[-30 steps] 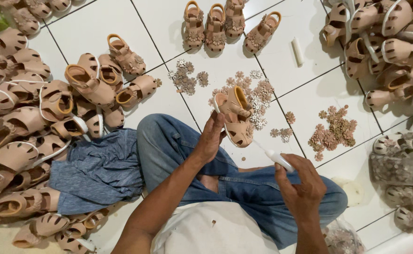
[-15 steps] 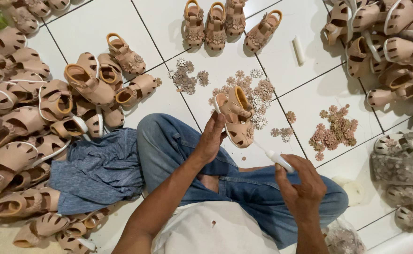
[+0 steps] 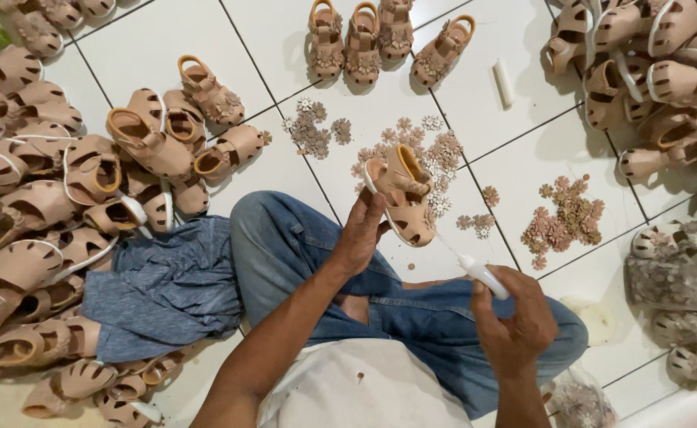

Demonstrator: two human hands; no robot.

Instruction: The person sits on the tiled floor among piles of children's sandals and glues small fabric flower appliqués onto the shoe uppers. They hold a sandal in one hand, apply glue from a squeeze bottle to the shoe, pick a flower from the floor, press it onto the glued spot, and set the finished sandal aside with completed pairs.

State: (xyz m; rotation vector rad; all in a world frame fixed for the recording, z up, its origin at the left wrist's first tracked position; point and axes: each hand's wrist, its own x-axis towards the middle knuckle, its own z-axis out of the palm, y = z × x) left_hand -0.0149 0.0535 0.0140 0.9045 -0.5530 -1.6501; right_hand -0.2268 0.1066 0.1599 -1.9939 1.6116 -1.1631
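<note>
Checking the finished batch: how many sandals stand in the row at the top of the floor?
4: three sandals stand side by side, and a fourth lies angled to their right.

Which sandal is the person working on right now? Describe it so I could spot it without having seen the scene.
Start at the white tiled floor, then the person's bent knee in blue jeans. Just above it, the left hand holds one tan sandal up. Unlike the sandals lying on the floor, it is lifted, with a white glue tube aimed at it.
</note>
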